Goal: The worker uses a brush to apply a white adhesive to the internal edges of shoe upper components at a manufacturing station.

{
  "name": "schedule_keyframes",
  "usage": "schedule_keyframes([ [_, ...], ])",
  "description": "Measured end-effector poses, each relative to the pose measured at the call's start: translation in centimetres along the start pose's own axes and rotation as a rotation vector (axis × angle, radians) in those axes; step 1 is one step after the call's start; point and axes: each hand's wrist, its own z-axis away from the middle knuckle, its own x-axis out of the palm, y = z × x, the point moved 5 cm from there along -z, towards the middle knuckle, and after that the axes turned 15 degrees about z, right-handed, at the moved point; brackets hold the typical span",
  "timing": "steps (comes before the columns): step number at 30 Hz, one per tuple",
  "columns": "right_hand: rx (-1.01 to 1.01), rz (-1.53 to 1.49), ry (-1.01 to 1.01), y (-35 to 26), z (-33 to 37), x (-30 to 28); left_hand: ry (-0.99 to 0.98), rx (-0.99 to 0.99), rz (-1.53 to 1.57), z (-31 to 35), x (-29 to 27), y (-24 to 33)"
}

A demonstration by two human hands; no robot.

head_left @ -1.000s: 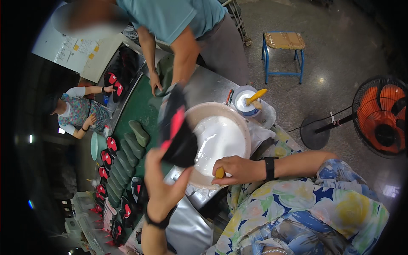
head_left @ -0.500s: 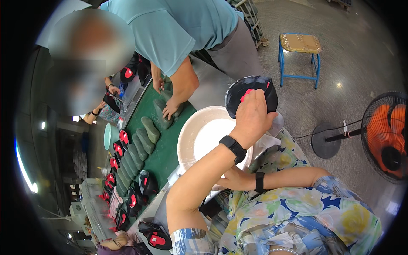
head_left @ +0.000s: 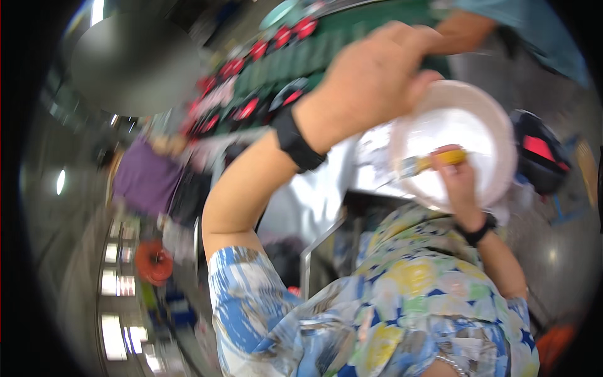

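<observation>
My left hand (head_left: 383, 75) is stretched over the green table, blurred, its thumb apart from the fingers and no object visible in it. Its fingertips come close to a co-worker's forearm (head_left: 468, 31). Over the pale basin (head_left: 505, 135), my right hand (head_left: 461, 182) grips a paintbrush (head_left: 449, 157) with a yellow handle, bristles pointing left. White liquid (head_left: 465, 129) lies in the basin. A black shoe upper (head_left: 524, 138) with a red patch (head_left: 539, 148) sits just right of the basin, apart from both hands.
Grey-green foot-shaped pieces (head_left: 276, 66) lie in a row on the green table (head_left: 352, 26), with black-and-red shoe uppers (head_left: 248, 108) on both sides. A blue-legged stool (head_left: 563, 210) stands at the right. Part of an orange fan (head_left: 556, 345) shows at lower right. A person in purple (head_left: 147, 182) is at the left.
My left hand has let go of the shoe upper, now right of the basin, and moved over the table. My right hand has come into sight with the brush. The view has turned.
</observation>
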Motion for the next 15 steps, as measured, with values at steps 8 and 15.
schedule_keyframes([
  [8, -0.092, 0.016, -0.149, -4.0, -2.0, 1.9, -0.396, -1.313, -0.002, 40.3, -18.1, -1.2],
  [15, -0.028, 0.125, -0.263, -5.4, -0.1, 4.7, -0.596, -1.809, 1.024, 56.7, -8.0, 1.2],
])
